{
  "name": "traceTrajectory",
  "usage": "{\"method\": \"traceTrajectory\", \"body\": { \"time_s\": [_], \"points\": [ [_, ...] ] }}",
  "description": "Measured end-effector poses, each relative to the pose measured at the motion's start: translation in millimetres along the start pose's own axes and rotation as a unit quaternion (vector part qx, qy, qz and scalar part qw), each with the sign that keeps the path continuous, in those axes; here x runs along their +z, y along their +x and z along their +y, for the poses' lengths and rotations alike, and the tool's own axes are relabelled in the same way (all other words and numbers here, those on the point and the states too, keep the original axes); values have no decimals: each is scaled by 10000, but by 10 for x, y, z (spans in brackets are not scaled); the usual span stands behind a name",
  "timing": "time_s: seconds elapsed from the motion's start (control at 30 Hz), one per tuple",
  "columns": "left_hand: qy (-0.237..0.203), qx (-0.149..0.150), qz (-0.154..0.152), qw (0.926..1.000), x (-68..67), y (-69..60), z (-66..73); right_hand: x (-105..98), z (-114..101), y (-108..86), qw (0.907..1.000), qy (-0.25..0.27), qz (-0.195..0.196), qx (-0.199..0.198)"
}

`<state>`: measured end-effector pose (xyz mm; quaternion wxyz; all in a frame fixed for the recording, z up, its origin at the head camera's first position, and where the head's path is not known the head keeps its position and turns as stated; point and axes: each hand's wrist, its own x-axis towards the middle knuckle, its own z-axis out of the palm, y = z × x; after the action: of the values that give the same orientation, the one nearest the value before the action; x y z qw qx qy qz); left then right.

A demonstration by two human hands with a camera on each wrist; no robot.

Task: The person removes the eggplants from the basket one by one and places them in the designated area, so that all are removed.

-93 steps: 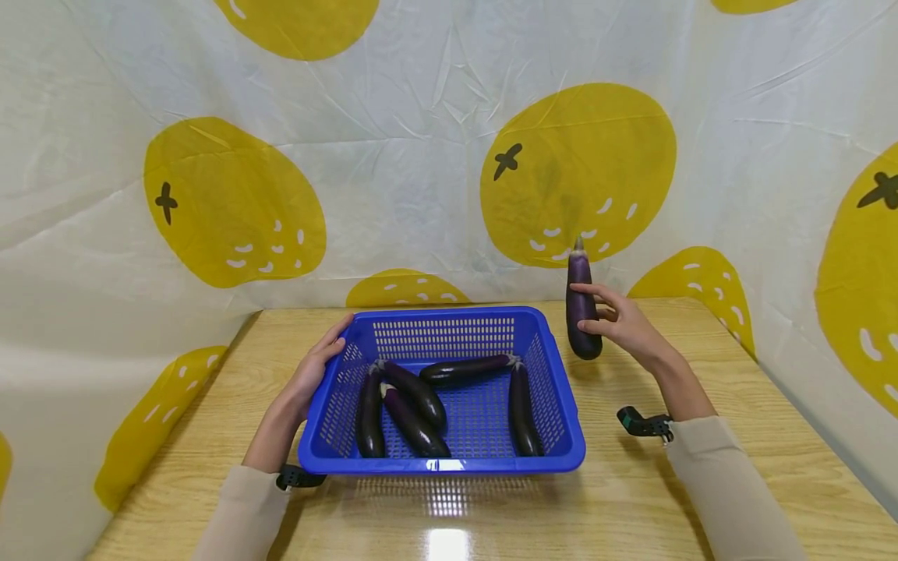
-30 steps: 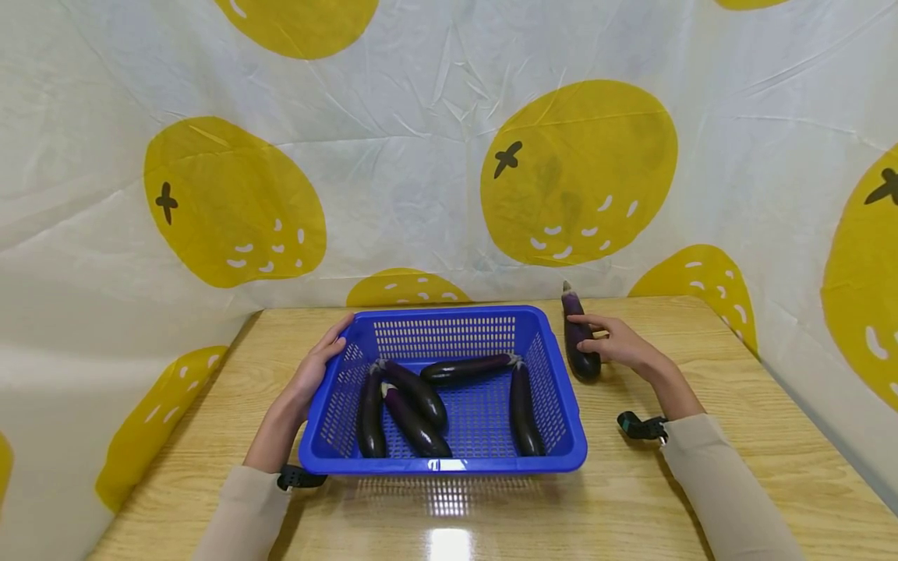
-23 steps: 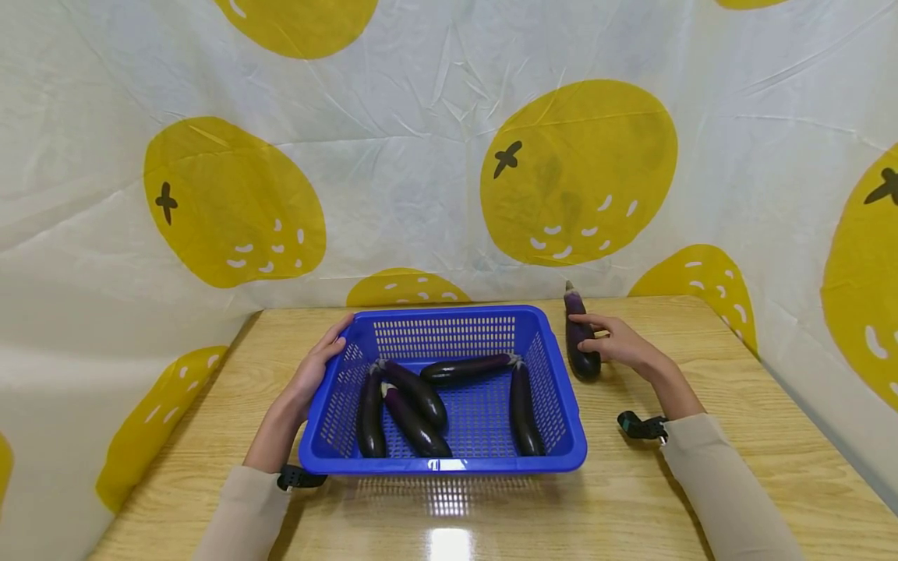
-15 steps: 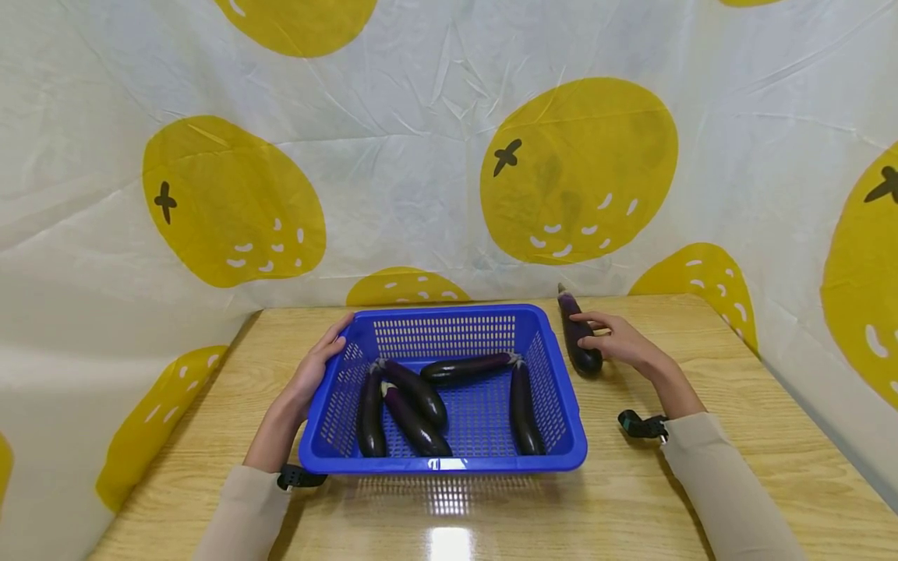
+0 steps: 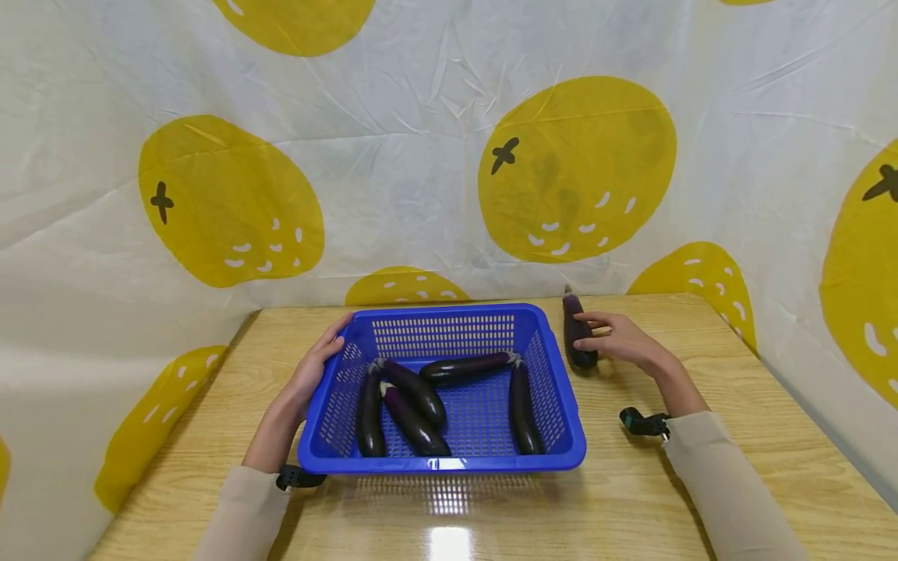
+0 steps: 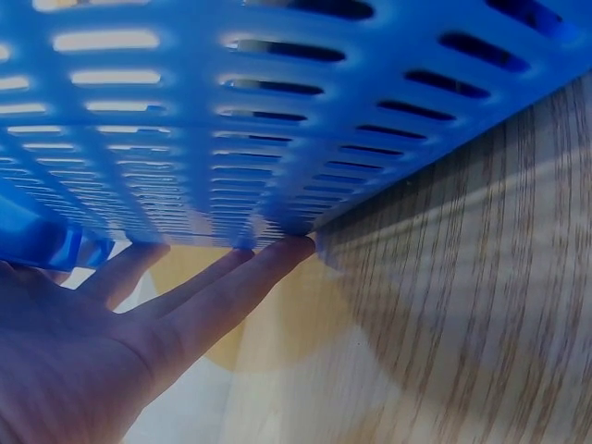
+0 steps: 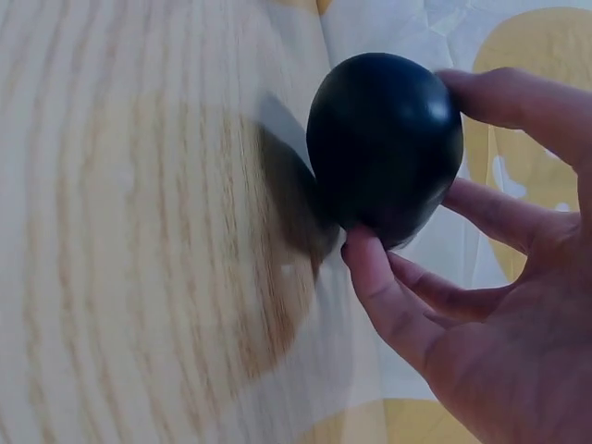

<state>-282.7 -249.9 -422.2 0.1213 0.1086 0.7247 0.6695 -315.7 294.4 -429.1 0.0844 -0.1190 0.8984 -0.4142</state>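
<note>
Pale, grainy worktop (image 5: 505, 526) at the frame's bottom; at lower centre, my blue slotted plastic basket (image 5: 379, 466), left hand (image 5: 312, 374) laid straight-fingered along its left wall, five glossy dark eggplants (image 5: 417, 425) lying inside, so five in by my count. One outside: right of centre, just beyond the basket's right rim, my right hand (image 5: 624, 339) pinches a smooth sixth eggplant (image 5: 573, 329), round-ended and tapering to the stem; whether it touches wood, cannot tell. Behind, wrinkled white cloth (image 5: 414, 195), yellow-printed, fills the upper frame.
</note>
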Motion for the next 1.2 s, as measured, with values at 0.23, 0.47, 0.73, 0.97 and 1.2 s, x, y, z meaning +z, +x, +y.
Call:
{"method": "traceTrajectory", "body": {
  "time_s": [0.23, 0.47, 0.73, 0.97, 1.2],
  "points": [
    [91, 9, 6, 10000, -2, -9, 7, -10, -15, -13, 9998, 172, -134, -16],
    [37, 24, -40, 10000, -13, -9, -3, -12, 20, 19, 10000, -26, -81, -29],
    [77, 15, -27, 10000, -11, 0, -9, 7, 11, 20, 9997, -116, -132, -197],
    [74, 12, 5, 10000, -11, 1, -5, 0, -3, 15, 9996, -202, -205, -73],
    [46, 22, 11, 10000, -9, 7, -10, 0, 29, 29, 9995, -179, -243, -11]
  ]
}}
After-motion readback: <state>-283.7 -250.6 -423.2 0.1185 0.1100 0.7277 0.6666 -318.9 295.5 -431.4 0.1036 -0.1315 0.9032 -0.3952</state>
